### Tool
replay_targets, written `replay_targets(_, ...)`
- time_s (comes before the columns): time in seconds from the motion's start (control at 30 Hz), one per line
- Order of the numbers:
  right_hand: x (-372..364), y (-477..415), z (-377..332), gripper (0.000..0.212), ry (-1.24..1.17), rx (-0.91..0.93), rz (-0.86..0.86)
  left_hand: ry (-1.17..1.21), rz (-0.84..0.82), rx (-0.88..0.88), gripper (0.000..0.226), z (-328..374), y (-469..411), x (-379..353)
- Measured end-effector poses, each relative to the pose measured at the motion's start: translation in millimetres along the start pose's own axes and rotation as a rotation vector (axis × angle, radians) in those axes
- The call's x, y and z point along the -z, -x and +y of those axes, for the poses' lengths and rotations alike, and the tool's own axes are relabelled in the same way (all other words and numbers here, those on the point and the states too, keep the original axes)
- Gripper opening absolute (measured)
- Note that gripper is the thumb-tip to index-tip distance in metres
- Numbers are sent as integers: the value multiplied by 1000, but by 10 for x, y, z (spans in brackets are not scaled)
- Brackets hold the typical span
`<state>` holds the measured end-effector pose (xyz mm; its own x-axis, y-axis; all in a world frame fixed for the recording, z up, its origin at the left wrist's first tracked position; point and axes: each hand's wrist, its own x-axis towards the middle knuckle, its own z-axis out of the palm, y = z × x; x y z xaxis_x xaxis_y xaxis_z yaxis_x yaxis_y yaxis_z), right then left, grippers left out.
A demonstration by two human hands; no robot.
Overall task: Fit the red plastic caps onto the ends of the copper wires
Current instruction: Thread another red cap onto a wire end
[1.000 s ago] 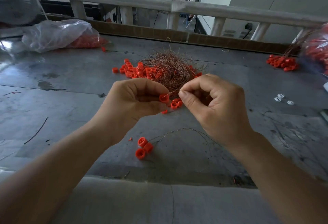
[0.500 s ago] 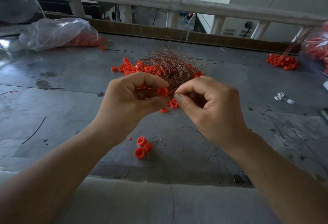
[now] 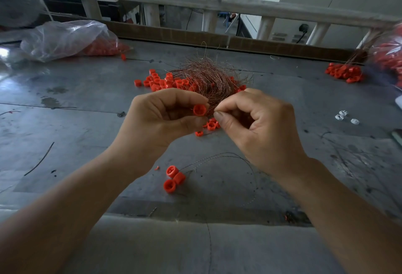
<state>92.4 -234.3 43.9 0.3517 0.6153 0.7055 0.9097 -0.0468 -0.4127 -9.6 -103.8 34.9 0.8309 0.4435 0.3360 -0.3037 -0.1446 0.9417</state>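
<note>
The left hand (image 3: 161,121) grips one red cap (image 3: 198,109) between thumb and forefinger, with the cap's open mouth turned toward the right hand (image 3: 261,130). That hand's thumb and forefinger are pinched together just beside the cap. What they hold is too fine to make out; presumably it is a wire end. Both hands hover above the surface (image 3: 65,121), just on the near side of the tangled copper wires (image 3: 208,76) and the loose caps (image 3: 165,82) to the pile's left.

The likeliest failure is a strand this thin buckling against the cap's rim instead of entering. A slight slip of the left pinch could also drop the cap among the loose ones. A trailing strand might snag the tangle and drag it.
</note>
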Motion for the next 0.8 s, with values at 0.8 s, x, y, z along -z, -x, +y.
replay_targets(0.8,53,-10,4,8,13,-33,25,213,-49,72,34,48,35,26)
